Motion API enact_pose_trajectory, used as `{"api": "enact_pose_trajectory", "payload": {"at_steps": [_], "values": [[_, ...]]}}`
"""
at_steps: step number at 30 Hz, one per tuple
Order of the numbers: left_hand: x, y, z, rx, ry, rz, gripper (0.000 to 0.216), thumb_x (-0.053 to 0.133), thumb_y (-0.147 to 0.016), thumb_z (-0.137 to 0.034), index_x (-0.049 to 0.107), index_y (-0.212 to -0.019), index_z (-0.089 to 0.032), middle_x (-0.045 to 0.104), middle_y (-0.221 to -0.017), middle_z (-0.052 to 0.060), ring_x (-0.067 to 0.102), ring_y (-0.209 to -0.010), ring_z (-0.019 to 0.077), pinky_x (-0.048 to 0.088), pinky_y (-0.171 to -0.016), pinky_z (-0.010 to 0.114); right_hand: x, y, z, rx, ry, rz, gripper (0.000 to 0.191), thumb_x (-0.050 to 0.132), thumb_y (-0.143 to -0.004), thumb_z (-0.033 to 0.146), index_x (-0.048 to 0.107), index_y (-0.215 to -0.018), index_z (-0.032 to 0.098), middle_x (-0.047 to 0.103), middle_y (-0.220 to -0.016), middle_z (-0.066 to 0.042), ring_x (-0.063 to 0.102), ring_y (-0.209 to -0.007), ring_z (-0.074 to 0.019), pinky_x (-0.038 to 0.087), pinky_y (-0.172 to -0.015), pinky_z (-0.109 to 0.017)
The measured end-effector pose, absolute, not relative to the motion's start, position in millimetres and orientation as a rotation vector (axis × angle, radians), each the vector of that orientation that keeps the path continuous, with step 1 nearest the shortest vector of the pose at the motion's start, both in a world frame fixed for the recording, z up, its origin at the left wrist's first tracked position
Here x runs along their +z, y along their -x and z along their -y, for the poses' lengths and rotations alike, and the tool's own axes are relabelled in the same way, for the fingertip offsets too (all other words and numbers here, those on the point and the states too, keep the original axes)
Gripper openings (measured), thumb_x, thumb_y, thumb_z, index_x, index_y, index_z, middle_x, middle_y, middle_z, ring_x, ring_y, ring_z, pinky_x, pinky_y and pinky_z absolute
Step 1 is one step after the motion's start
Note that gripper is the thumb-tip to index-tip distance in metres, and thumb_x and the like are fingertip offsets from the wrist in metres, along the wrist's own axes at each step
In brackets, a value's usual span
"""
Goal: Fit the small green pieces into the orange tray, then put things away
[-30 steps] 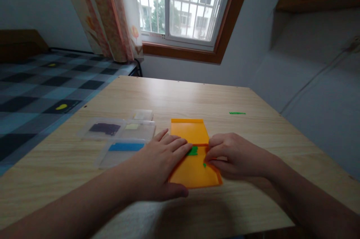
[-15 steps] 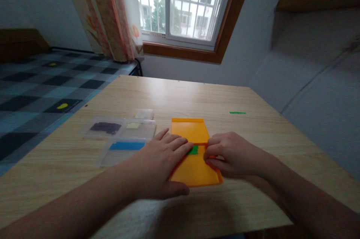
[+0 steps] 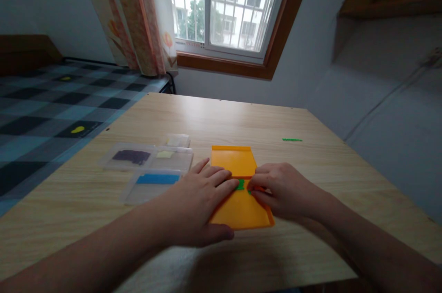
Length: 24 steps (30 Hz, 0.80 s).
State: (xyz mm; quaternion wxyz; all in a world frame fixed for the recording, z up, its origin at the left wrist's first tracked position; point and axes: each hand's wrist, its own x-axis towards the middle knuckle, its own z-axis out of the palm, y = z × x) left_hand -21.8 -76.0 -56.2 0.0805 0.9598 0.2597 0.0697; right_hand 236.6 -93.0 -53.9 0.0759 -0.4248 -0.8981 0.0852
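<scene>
An open orange plastic case [image 3: 238,210] lies flat on the wooden table [image 3: 221,118], its lid half pointing away from me. My left hand [image 3: 200,201] rests flat on the case's left side, fingers stretched out toward a small green piece [image 3: 240,185] lying at the hinge. My right hand [image 3: 281,189] is curled on the case's right side, fingertips pinched together right next to the green piece. What the pinch holds is hidden.
Left of the case lie clear plastic boxes: one with a blue piece [image 3: 157,179], one with a dark purple piece [image 3: 131,157], one with a pale yellow piece [image 3: 165,154], and a small one [image 3: 178,140]. A green strip [image 3: 292,140] lies far right. A checked bed [image 3: 51,118] stands left.
My right hand has slid left along the case toward the green piece at the hinge. My left hand has stayed flat in place.
</scene>
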Motion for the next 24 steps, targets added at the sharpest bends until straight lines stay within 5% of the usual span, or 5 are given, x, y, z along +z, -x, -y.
{"api": "enact_pose_trajectory", "payload": {"at_steps": [24], "values": [[-56,20,76,0.212,-2.894,-0.777,0.064,0.076,-0.08,-0.064,0.064,-0.131,-0.027,0.065,-0.133,0.01,0.06,-0.123,0.0377,0.029,-0.119,0.066,-65,-235,90,0.224,1.307,2.647,0.016,0.064,-0.095,0.016,0.078,-0.094,0.022,0.075,-0.088,-0.001,0.065,-0.077,-0.0139,0.039,-0.067,-0.025]]}}
